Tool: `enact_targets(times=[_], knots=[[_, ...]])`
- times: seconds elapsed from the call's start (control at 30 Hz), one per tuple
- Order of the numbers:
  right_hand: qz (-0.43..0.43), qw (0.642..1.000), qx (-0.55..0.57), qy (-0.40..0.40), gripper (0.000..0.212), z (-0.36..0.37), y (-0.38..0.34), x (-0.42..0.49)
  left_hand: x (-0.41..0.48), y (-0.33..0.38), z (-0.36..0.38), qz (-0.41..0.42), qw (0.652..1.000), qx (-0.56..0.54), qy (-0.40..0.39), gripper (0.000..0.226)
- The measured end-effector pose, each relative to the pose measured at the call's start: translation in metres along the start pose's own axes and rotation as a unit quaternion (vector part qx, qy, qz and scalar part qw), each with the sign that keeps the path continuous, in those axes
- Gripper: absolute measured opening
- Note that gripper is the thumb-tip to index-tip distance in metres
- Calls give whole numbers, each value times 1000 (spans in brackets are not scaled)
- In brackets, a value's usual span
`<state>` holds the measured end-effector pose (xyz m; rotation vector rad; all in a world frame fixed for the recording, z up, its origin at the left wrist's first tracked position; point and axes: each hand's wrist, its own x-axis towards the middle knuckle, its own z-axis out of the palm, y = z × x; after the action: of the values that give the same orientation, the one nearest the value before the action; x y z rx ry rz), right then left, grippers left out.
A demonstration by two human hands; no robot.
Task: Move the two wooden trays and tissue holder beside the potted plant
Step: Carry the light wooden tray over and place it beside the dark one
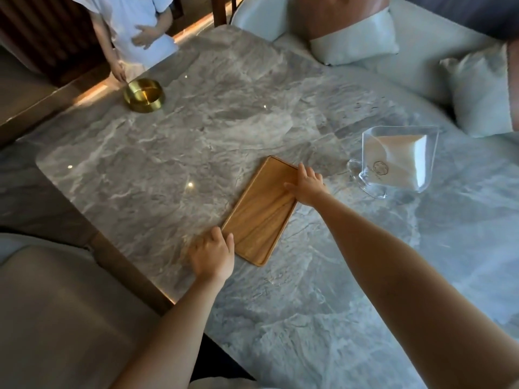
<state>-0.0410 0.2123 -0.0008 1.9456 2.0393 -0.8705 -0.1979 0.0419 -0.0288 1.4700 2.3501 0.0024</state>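
A rectangular wooden tray [259, 213] lies flat and slanted on the grey marble table [196, 141]. My right hand [307, 183] rests on its far right edge, thumb inside the tray, fingers curled over the rim. At the tray's near left corner sits my left hand [213, 254], fingers bent and touching the rim. A clear tissue holder [398, 161] with white tissues stands on the table to the right of the tray. Only one wooden tray shows, and no potted plant is in view.
A round gold bowl [144, 94] sits at the table's far left corner, where another person in a white top [134, 32] stands. A pale sofa with cushions [354, 37] runs along the far right. A grey chair [56, 304] is at near left.
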Motion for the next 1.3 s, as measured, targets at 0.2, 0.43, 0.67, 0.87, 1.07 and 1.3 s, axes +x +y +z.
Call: enact_targets(times=[0.2,0.43,0.67,0.87,1.07,1.3], knots=[[7,1000,-7,-3,75,0,-1,9,2,7,3,-4,1000,-24,19,32],[30,999,15,7,62,3,14,-1,10,12,5,-37,998,-21,52,39],[66,996,65,15,60,-2,52,-28,21,34,-9,-74,995,-52,41,41],[98,982,154,37,50,-22,94,-58,32,69,-22,-42,993,-79,79,38],[128,956,226,138,37,-51,153,-107,30,135,-42,40,987,-96,124,37],[209,876,356,252,26,-62,225,-172,3,224,-56,146,975,-89,144,38]])
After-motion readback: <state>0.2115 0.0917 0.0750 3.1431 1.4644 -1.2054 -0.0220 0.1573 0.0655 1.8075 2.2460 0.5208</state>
